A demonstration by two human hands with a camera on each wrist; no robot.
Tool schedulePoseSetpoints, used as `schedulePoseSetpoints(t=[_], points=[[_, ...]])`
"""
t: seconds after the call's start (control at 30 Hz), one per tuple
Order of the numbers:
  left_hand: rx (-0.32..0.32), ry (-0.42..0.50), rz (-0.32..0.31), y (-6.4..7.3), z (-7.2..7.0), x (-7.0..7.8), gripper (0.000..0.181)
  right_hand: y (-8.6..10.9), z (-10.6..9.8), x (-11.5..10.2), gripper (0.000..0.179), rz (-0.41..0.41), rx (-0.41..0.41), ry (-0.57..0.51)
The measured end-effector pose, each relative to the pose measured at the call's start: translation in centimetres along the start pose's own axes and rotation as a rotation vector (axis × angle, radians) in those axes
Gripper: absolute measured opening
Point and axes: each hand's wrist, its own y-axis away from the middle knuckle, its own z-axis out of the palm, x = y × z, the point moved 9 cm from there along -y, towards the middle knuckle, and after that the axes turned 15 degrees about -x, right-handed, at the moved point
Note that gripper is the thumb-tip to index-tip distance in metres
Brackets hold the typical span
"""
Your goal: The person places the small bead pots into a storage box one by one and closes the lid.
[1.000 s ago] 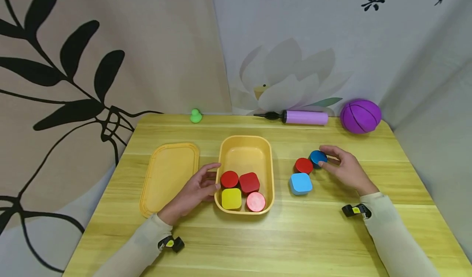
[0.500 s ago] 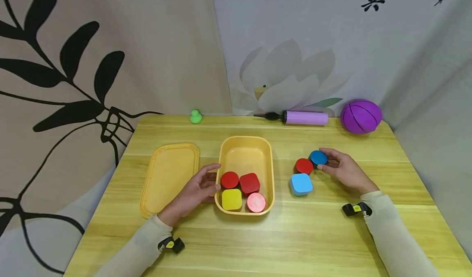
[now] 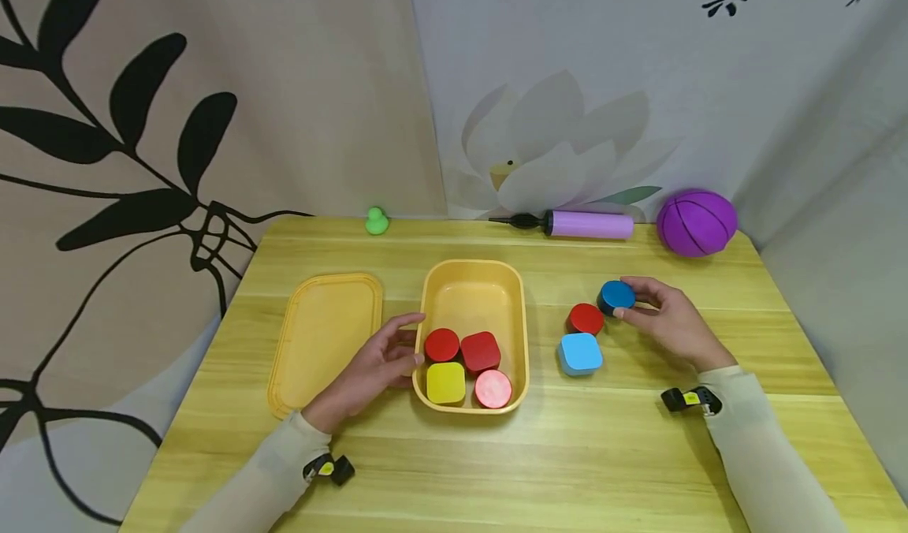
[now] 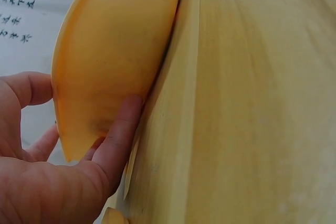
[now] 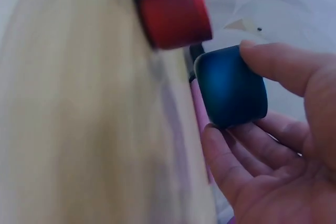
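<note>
My right hand (image 3: pixel 672 322) pinches a dark blue round block (image 3: pixel 615 298) between thumb and fingers, just behind a red round block (image 3: pixel 585 318). A light blue rounded-square block (image 3: pixel 579 354) stands in front of the red one. In the right wrist view, the blue block (image 5: pixel 231 86) shows a gap from the red block (image 5: pixel 176 14). My left hand (image 3: pixel 370 371) holds the left side of a yellow box (image 3: pixel 474 273). In the left wrist view, fingers (image 4: pixel 118 135) lie along the box's outer wall (image 4: pixel 113 40), with another digit at its rim.
Inside the box lie red (image 3: pixel 480 352), yellow (image 3: pixel 445 382) and pink (image 3: pixel 493 389) blocks. A yellow lid (image 3: pixel 328 340) lies left of it. Along the back edge stand a green toy (image 3: pixel 377 221), a purple hand pump (image 3: pixel 590 225) and a purple ball (image 3: pixel 697 223).
The blue round block has moved slightly back and to the right with my right hand, away from the red block. The left hand and box have stayed put.
</note>
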Motion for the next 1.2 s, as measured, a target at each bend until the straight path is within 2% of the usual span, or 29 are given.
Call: schedulePoseSetpoints(t=[0.13, 0.33, 0.5, 0.9, 1.2], points=[[-0.006, -0.005, 0.003, 0.0, 0.0, 0.0, 0.069, -0.4, 0.1, -1.8, 0.067, -0.039, 0.02, 0.002], [-0.004, 0.0, 0.004, 0.0, 0.0, 0.0, 0.069, -1.1, 0.8, -6.1, 0.064, -0.147, 0.011, 0.006], [0.0, 0.0, 0.009, 0.1, 0.0, 0.1, 0.069, -2.3, 1.7, -9.0, 0.062, -0.205, -0.004, -0.016], [0.0, -0.007, 0.007, 0.1, 0.1, 0.0, 0.07, -5.7, 5.4, -13.9, 0.062, -0.306, -0.094, -0.025], [0.003, -0.007, 0.003, 0.0, 0.0, 0.0, 0.069, -7.7, 8.9, -17.3, 0.063, -0.353, -0.207, 0.086]])
